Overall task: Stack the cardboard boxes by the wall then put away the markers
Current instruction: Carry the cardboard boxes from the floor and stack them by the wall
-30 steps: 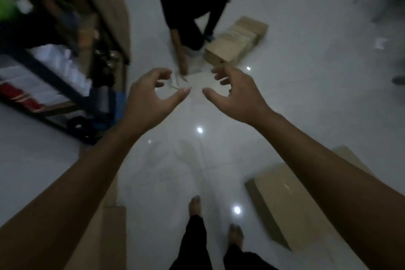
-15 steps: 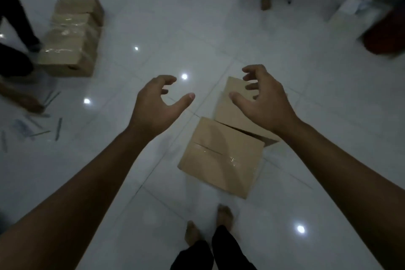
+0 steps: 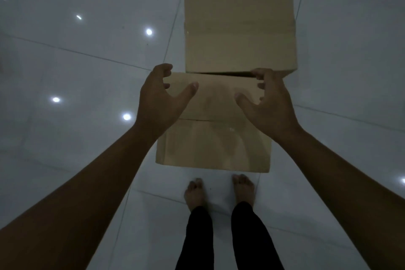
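my left hand [image 3: 157,103] and right hand [image 3: 267,103] hover spread wide, empty, over the near box [image 3: 213,138]. i should clamp its sides at nine and three o'clock, lifting level.

A dim indoor room: glossy white tiled floor [image 3: 87,72], cardboard boxes [image 3: 238,26], bare feet [image 3: 195,193].

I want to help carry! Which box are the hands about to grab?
Look at the white tiled floor, just past the person's bare feet. Two cardboard boxes lie end to end; it is the near box, under both open hands, not the far box.
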